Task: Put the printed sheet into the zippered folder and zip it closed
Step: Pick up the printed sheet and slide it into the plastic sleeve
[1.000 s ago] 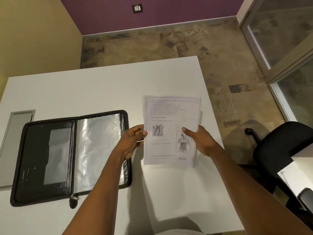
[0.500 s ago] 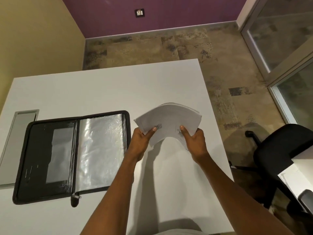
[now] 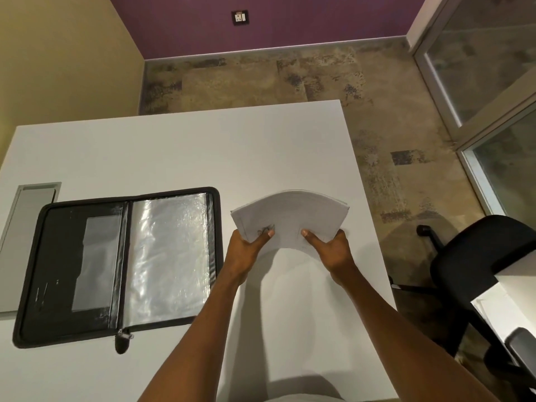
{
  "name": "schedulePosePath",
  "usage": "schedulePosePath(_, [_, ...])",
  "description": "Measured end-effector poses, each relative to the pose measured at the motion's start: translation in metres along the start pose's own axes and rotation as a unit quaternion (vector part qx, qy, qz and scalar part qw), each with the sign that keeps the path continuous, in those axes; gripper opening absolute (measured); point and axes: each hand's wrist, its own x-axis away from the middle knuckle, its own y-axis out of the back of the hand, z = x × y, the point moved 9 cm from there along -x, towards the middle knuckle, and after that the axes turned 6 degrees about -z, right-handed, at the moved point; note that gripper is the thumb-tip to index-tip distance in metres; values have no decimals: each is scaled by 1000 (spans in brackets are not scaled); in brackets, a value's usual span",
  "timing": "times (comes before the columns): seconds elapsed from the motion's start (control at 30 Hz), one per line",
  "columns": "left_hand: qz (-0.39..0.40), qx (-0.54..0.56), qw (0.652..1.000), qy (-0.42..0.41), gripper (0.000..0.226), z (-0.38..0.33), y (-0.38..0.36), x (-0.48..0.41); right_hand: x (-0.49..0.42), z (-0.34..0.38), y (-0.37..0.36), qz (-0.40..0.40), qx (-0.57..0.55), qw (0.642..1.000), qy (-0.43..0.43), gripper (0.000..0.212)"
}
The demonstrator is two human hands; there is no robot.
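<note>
The printed sheet [image 3: 290, 216] is held above the white table [image 3: 179, 146], bowed upward into an arch with its blank back facing me. My left hand [image 3: 246, 248] grips its near left edge and my right hand [image 3: 330, 248] grips its near right edge. The black zippered folder [image 3: 119, 268] lies open flat on the table to the left of my hands, with a shiny clear plastic sleeve [image 3: 168, 256] on its right half. Its zipper pull [image 3: 123, 339] hangs at the near edge by the spine.
A grey cable hatch [image 3: 26, 216] is set into the table at the far left, partly under the folder. A black office chair [image 3: 475, 274] stands off the table's right edge. Glass partitions [image 3: 493, 82] line the right side.
The sheet went from lying face-up in both hands to being lifted and bent into an arch, printed side turned away. My hands drew a little closer together. The folder has not moved.
</note>
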Motion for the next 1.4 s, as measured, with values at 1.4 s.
schedulePosePath(1.4, [-60, 13, 995, 78, 32, -41, 262, -77, 11, 51, -249, 152, 146, 976, 44, 12])
